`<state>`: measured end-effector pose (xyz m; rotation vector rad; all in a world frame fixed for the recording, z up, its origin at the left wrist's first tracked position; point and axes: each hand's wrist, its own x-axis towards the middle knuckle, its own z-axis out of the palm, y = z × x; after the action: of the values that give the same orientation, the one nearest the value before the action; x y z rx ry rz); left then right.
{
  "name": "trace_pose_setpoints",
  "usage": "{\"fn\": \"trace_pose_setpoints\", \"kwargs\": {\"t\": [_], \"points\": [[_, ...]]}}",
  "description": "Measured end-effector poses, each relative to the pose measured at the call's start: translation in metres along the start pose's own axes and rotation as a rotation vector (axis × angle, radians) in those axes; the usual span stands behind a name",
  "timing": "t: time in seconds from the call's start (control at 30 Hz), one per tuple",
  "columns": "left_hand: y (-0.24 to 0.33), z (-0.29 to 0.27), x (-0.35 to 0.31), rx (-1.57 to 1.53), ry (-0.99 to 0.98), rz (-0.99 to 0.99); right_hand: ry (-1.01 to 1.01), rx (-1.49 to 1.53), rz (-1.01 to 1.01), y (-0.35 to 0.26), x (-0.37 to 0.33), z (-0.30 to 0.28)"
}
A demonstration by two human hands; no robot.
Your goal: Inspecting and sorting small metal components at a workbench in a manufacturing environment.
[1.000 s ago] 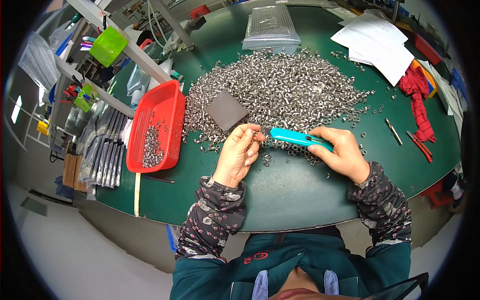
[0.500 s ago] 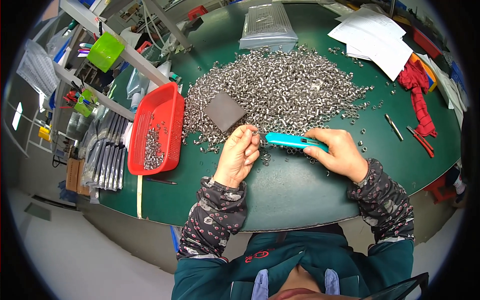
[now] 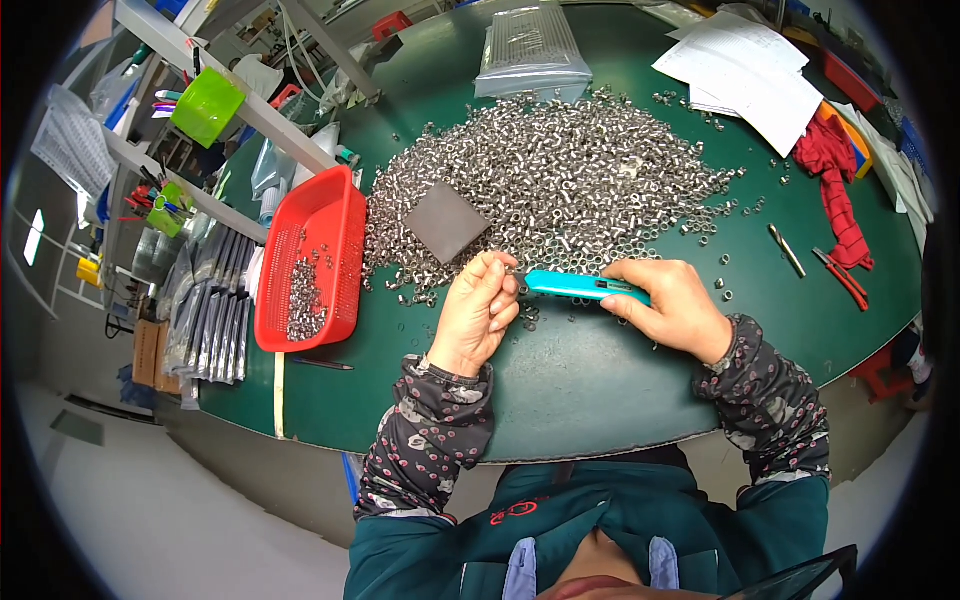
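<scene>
A person's right hand (image 3: 675, 308) grips a teal cutter (image 3: 565, 285), tip against what looks like a small metal ring (image 3: 515, 270) pinched in the left hand (image 3: 472, 312), below the ring heap (image 3: 565, 180); light strokes, clear of skin, seem best.

The cutter (image 3: 565, 284) is turquoise, the basket (image 3: 349, 265) red.
</scene>
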<state>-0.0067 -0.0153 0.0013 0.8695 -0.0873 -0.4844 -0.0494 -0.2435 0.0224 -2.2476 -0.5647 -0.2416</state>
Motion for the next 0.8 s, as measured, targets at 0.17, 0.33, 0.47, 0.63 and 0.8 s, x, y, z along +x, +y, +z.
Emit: {"fn": "trace_pose_setpoints", "kwargs": {"t": [0.17,0.33,0.47,0.63,0.8], "points": [[-0.0004,0.0002,-0.0006,0.036,0.037,0.017,-0.007,-0.006,-0.004,-0.001,0.0007,-0.0006],[-0.0011,0.0017,-0.0011,0.034,0.061,0.026,0.016,-0.042,-0.014,-0.0023,-0.0001,0.0002],[-0.0028,0.0022,-0.0017,0.057,0.096,0.041,0.046,-0.066,-0.049,-0.0032,0.0001,0.0015],[-0.0042,0.0045,-0.0018,0.079,0.114,0.054,0.085,-0.114,-0.087,-0.0024,-0.0004,0.0024],[-0.0053,0.0059,-0.002,0.103,0.126,0.066,0.112,-0.163,-0.112,-0.0033,-0.0009,0.0026]]}}
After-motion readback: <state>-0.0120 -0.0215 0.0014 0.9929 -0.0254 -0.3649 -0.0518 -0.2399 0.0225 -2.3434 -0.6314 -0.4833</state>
